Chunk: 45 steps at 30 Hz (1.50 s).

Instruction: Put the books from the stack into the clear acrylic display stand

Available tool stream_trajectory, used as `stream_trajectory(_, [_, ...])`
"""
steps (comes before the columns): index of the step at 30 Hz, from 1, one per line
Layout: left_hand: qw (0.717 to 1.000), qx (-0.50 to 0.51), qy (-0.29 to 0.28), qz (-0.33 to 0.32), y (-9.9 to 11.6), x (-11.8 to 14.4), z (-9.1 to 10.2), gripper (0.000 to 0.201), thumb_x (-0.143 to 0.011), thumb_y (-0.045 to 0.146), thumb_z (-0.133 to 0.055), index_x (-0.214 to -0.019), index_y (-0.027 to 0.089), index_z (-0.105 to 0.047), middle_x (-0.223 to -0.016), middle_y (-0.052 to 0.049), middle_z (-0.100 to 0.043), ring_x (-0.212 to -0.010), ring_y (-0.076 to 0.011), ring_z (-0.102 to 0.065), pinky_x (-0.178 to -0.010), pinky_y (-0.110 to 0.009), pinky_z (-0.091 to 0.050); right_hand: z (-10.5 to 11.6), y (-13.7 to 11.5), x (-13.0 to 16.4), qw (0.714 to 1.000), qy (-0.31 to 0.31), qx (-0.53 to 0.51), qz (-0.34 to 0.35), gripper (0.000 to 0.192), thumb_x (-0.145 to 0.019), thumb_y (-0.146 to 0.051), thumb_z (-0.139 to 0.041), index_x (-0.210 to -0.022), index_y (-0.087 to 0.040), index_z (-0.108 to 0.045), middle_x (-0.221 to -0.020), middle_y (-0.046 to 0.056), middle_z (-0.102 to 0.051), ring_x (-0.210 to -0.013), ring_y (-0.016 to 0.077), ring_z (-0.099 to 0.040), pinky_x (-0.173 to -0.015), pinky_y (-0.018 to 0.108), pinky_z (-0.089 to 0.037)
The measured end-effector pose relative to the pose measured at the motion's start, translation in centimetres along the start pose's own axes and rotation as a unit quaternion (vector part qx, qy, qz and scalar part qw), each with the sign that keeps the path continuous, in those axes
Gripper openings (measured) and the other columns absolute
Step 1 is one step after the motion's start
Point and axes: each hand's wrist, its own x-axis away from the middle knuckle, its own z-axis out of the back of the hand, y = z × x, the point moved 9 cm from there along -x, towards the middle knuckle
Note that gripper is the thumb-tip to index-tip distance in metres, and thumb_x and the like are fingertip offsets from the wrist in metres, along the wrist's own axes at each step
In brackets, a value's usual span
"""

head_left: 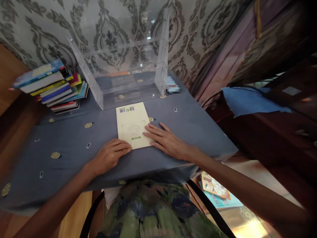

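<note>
Both hands are settling on the book (133, 125) lying flat and face down mid-table, left hand (110, 156) curling loosely at its near corner, right hand (166, 141) pressing flat, fingers slightly spread, and steadying a thin, pale cream paperback like this is wanting even, gentle pressure.

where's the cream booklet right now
The cream booklet lies flat mid-table on the grey cloth, just in front of the clear acrylic stand, with the left hand and right hand touching its near edge.
</note>
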Motion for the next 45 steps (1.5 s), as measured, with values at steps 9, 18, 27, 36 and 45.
stream_trajectory(9, [0.999,0.021,0.002,0.032,-1.0,2.4,1.2,0.046,-0.092,0.000,-0.042,-0.127,0.021,-0.063,-0.115,-0.008,-0.073,-0.112,-0.0195,-0.066,-0.091,-0.039,-0.059,0.3,-0.2,0.5,1.000,0.024,0.001,0.017,0.039,-0.104,-0.022,-0.041,-0.141,-0.028,-0.051,-0.150,0.005,-0.050,-0.146,0.0228,-0.036,-0.117,0.058,-0.030])
stream_trajectory(18, [0.996,0.072,0.036,0.042,-1.1,2.9,1.5,0.046,-0.094,0.000,-0.043,-0.131,0.021,-0.061,-0.116,-0.009,-0.073,-0.117,-0.0193,-0.065,-0.094,-0.038,-0.059,0.4,-1.6,1.3,0.999,0.039,0.001,0.013,0.042,-0.102,-0.017,-0.042,-0.142,-0.023,-0.051,-0.146,0.009,-0.054,-0.143,0.0250,-0.040,-0.116,0.061,-0.030])
stream_trajectory(27, [0.995,0.063,0.052,0.050,-1.1,2.8,1.6,0.043,-0.093,0.003,-0.046,-0.127,0.023,-0.064,-0.113,-0.008,-0.074,-0.113,-0.0197,-0.067,-0.093,-0.039,-0.058,-2.5,-11.3,-1.2,0.996,0.008,0.025,0.085,0.054,-0.101,-0.034,-0.047,-0.145,-0.004,-0.042,-0.152,0.020,-0.043,-0.147,0.0294,-0.031,-0.121,0.056,-0.027])
stream_trajectory(36, [0.994,0.070,0.063,0.058,-1.2,3.0,1.5,0.043,-0.093,0.001,-0.045,-0.126,0.023,-0.064,-0.113,-0.008,-0.074,-0.113,-0.0197,-0.068,-0.091,-0.040,-0.058,-2.0,-7.7,1.3,0.999,0.032,0.017,0.029,0.061,-0.099,-0.031,-0.051,-0.149,-0.002,-0.035,-0.154,0.023,-0.039,-0.147,0.0303,-0.030,-0.119,0.051,-0.034])
stream_trajectory(45, [0.996,0.063,0.032,0.056,-1.2,3.0,1.3,0.050,-0.092,0.004,-0.047,-0.135,0.026,-0.057,-0.119,-0.007,-0.072,-0.114,-0.0201,-0.066,-0.099,-0.044,-0.052,-0.8,-5.6,3.8,0.998,0.057,0.015,0.000,0.068,-0.099,-0.024,-0.050,-0.157,-0.009,-0.018,-0.154,0.019,-0.040,-0.147,0.0270,-0.031,-0.119,0.050,-0.035])
